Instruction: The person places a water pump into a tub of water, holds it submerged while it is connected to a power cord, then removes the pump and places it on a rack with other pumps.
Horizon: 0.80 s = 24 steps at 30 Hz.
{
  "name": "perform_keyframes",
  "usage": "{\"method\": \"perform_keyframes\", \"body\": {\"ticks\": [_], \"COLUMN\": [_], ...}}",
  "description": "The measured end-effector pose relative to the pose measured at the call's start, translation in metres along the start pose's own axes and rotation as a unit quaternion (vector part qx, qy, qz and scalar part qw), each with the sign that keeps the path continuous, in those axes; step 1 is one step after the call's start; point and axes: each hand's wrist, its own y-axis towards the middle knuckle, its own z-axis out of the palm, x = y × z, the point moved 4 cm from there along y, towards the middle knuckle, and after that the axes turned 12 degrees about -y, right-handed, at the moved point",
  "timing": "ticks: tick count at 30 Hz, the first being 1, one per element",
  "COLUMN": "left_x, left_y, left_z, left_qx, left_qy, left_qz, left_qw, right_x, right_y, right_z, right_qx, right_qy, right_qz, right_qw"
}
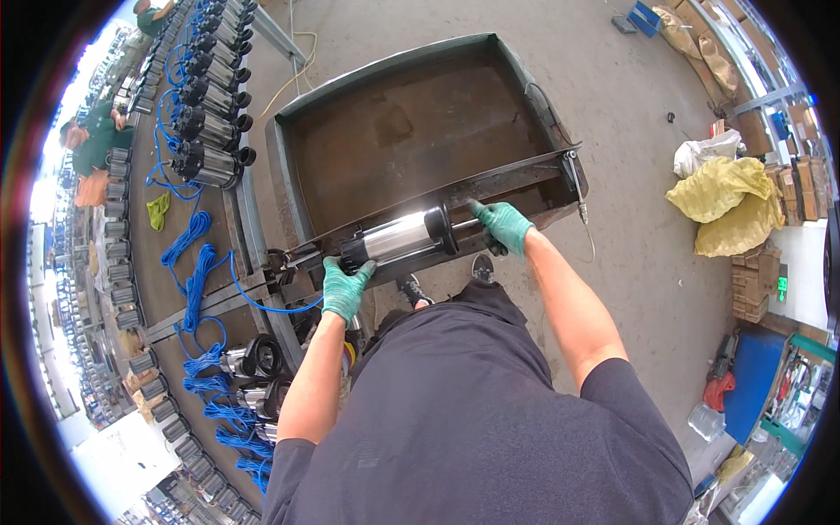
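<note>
A cylindrical pump (398, 236) with a bright steel body and black ends lies sideways across the near ledge of a metal tank (411, 175). My left hand (344, 290), in a green glove with dark fingertips, holds its black left end, fingers and thumb spread around it. A blue cable (276, 308) runs from beside that hand toward the left. Past the pump's black right end, my green-gloved right hand (507, 229) closes around a thin metal rod (469, 224). The thumb side is slightly blurred, and the rod's far end is hidden by the hand.
Several similar pumps (210, 127) stand in a row on the left bench, with blue cable coils (199, 280) nearer me. More pumps (254, 359) lie by my left forearm. A metal fitting with a hose (583, 210) hangs at the tank's right corner. Yellow sacks (726, 197) lie far right.
</note>
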Motion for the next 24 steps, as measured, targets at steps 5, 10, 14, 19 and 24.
{"method": "perform_keyframes", "body": {"ticks": [5, 10, 14, 19, 24], "left_x": [-0.016, 0.007, -0.005, -0.012, -0.002], "left_y": [-0.002, 0.0, -0.004, -0.004, 0.0], "left_z": [0.007, 0.0, 0.002, 0.004, 0.006], "left_qx": [0.006, -0.006, -0.007, 0.0, 0.006], "left_qy": [-0.013, -0.025, -0.034, -0.044, -0.05], "left_qz": [0.0, -0.003, -0.018, -0.003, -0.007], "left_qw": [1.0, 1.0, 0.999, 0.999, 0.999], "right_x": [-0.017, -0.021, -0.017, -0.023, -0.005], "right_y": [0.051, 0.025, -0.008, 0.011, 0.012], "right_z": [-0.005, 0.002, -0.01, -0.021, -0.015], "right_qx": [-0.143, -0.051, 0.093, 0.005, -0.085], "right_qy": [-0.506, -0.049, 0.12, -0.035, -0.157], "right_qz": [-0.187, -0.004, -0.059, -0.056, -0.048], "right_qw": [0.83, 0.998, 0.987, 0.998, 0.983]}}
